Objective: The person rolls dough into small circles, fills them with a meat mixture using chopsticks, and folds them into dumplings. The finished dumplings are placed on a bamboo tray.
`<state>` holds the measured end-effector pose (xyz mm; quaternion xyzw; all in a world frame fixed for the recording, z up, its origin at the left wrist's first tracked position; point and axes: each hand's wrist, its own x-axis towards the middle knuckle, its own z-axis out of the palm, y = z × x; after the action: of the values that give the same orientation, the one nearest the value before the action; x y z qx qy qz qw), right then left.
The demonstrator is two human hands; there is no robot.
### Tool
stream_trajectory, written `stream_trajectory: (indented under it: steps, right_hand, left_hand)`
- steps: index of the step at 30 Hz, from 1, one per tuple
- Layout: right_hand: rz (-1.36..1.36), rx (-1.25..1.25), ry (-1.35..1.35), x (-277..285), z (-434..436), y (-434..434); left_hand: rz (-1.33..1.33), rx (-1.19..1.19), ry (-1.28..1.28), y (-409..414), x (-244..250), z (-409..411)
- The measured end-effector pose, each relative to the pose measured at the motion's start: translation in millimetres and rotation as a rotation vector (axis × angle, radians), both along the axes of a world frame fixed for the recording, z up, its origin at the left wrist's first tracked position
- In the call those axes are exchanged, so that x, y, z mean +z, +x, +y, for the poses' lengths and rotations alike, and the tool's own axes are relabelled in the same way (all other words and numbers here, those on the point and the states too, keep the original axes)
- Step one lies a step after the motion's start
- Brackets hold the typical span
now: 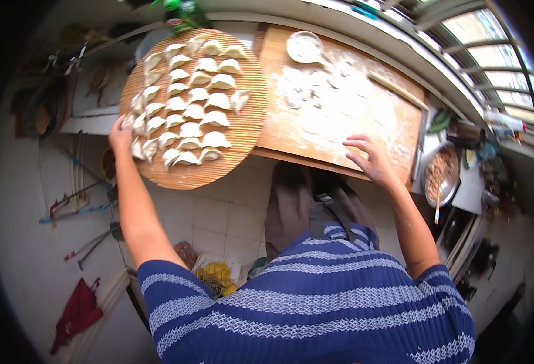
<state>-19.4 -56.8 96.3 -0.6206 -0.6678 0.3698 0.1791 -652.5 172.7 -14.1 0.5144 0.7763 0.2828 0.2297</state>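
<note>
My left hand [121, 134] is at the left rim of a round slatted tray [244, 136], close beside the outermost dumplings. Its fingertips are partly hidden, so I cannot tell whether they grip the rim or a dumpling. Rows of folded dumplings [194, 111] cover much of this tray. Over the near part of a floured wooden board [289, 145] is my right hand [369, 157], fingers apart and holding nothing. Flat dough wrappers [315, 119] lie just beyond it, pale in the glare. Small dough pieces [296, 98] sit farther left on the board.
A bowl of flour [304, 47] stands at the board's back, and a rolling pin [396, 90] lies at its right. Farther right is a metal bowl of filling [442, 170] with a spoon. A green bottle [183, 18] stands behind the tray. Window bars [494, 70] line the right.
</note>
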Motion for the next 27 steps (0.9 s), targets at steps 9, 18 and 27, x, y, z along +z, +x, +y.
stream_trajectory:
  steps: [9, 18, 27]
  right_hand:
    - [-0.195, -0.621, -0.121, -104.7, 40.6, 76.7]
    - [-0.199, -1.069, -0.325, -187.7, 75.6, 178.1]
    - [0.705, -1.005, -0.126, -106.1, 50.3, 140.8]
  left_hand:
    - [0.1, 0.11, 0.097, -14.4, 1.5, -6.9]
    - [-0.478, -0.101, 0.265, 205.2, 98.3, -109.5]
    - [-1.561, -0.342, -0.737, 492.3, 47.1, -241.0]
